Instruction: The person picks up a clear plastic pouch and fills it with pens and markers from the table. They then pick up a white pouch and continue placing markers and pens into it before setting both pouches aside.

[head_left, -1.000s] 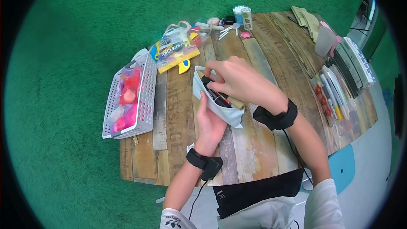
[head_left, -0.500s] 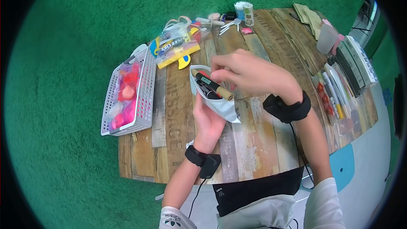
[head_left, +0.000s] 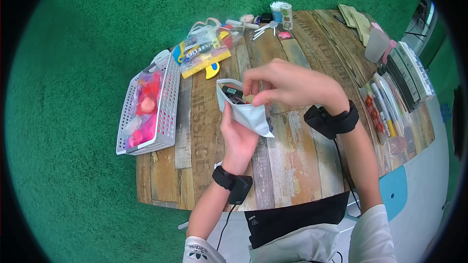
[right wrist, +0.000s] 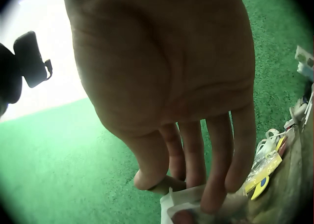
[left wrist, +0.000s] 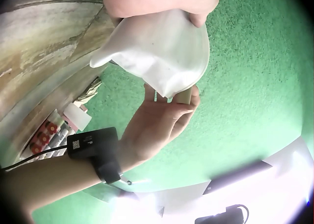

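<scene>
My left hand (head_left: 239, 141) holds a white pouch (head_left: 251, 117) from below, thumb along its near side, in the head view. The pouch's mouth gapes upward, and dark pens show inside. A thick pen with a black barrel and a tan end (head_left: 249, 99) leans in the mouth. The thumb and fingers of my right hand (head_left: 292, 84) pinch that tan end at the pouch's rim. In the left wrist view the tan end (left wrist: 184, 96) sticks out beyond the pouch (left wrist: 162, 52) between the right fingers. In the right wrist view the pouch lies mostly behind the fingers.
A white basket (head_left: 168, 112) of pink and red packets stands at the left. Behind the pouch lie a clear yellow-edged bag (head_left: 204, 58) and a blue-and-yellow piece (head_left: 212, 70). Cotton swab tubs (head_left: 281, 15) stand at the back; books (head_left: 409, 75) and pens (head_left: 382, 109) at the right.
My right hand drew back from inside the pouch, and the pen's tan end came into sight. Now its fingers close on that end, and the pen sits lower in the pouch.
</scene>
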### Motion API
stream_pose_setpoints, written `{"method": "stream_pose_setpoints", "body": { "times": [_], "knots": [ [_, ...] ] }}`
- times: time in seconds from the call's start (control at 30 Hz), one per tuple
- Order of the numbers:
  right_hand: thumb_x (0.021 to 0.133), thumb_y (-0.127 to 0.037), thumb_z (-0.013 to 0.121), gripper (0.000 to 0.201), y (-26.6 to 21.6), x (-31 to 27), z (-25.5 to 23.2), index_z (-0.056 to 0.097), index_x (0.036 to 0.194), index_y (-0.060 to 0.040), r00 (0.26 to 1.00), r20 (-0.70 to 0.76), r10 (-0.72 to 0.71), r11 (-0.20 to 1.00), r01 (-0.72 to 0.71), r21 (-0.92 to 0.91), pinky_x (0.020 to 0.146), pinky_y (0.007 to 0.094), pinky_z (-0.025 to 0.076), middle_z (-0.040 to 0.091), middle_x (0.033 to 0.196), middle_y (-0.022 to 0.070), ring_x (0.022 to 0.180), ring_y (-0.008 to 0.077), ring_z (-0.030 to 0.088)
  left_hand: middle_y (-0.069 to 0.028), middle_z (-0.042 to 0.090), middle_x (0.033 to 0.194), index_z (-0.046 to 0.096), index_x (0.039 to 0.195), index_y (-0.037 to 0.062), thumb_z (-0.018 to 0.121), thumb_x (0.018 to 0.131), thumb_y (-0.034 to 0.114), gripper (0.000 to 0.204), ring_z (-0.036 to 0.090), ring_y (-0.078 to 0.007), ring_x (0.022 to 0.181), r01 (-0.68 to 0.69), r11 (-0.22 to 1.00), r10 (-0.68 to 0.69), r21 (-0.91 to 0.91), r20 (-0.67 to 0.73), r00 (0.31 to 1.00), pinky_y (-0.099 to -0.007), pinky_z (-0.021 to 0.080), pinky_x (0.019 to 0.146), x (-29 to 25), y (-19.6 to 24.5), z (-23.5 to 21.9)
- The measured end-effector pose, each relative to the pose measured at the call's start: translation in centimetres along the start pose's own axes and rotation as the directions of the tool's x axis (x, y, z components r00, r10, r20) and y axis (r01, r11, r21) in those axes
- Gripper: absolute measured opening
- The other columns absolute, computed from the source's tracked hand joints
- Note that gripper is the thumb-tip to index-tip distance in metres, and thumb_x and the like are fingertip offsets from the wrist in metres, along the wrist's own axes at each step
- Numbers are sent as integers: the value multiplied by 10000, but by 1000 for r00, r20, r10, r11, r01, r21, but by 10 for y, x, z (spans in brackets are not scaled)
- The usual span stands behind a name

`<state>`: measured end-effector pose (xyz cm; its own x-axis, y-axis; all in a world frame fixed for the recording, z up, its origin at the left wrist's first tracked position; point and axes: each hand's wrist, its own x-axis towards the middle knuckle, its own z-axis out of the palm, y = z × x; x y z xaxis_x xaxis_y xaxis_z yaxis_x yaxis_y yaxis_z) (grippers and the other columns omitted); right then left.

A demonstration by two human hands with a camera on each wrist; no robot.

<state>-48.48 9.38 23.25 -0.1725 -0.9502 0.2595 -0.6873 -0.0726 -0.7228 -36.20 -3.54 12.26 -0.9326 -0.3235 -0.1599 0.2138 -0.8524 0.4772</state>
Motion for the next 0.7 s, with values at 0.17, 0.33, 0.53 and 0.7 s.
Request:
{"method": "stream_pose_setpoints", "body": {
  "times": [0.17, 0.33, 0.53, 0.7],
  "knots": [
    [854, -103, 657, 184, -4, 4, 5, 595, 958, 36, 999, -49, 7, 999, -5, 34, 578, 319, 478, 660, 748, 124, 592, 203, 624, -40, 614, 1159, 504, 1296, 128, 423, 1018, 406, 401, 593, -222, 1026, -9, 1000, 9, 5, -19, 1000, -394, 478, 890, -3, 2, 5],
    [849, -74, 656, 135, -3, 7, 10, 603, 916, 30, 994, -109, 21, 995, -10, 99, 583, 316, 484, 663, 756, 112, 603, 177, 627, -39, 624, 1125, 524, 1267, 129, 434, 1014, 408, 387, 608, -210, 963, -12, 1000, 13, -20, 56, 998, -398, 490, 841, 0, 4, 0],
    [803, -69, 684, 127, 5, 14, 22, 591, 852, 3, 956, -282, -82, 994, 99, 46, 607, 350, 488, 655, 746, 119, 639, 241, 649, -34, 636, 1058, 558, 1199, 133, 448, 1006, 413, 358, 622, -206, 891, -41, 998, 40, -45, -25, 999, -394, 492, 828, 4, 9, -6],
    [801, -44, 699, 128, 10, 21, 37, 611, 883, 0, 878, -399, -264, 964, 228, -136, 591, 319, 491, 658, 754, 108, 652, 207, 656, -24, 645, 1019, 565, 1197, 153, 457, 1001, 421, 350, 629, -182, 911, -36, 985, 37, -169, 0, 999, -395, 490, 866, 3, 15, -6]
  ]
}}
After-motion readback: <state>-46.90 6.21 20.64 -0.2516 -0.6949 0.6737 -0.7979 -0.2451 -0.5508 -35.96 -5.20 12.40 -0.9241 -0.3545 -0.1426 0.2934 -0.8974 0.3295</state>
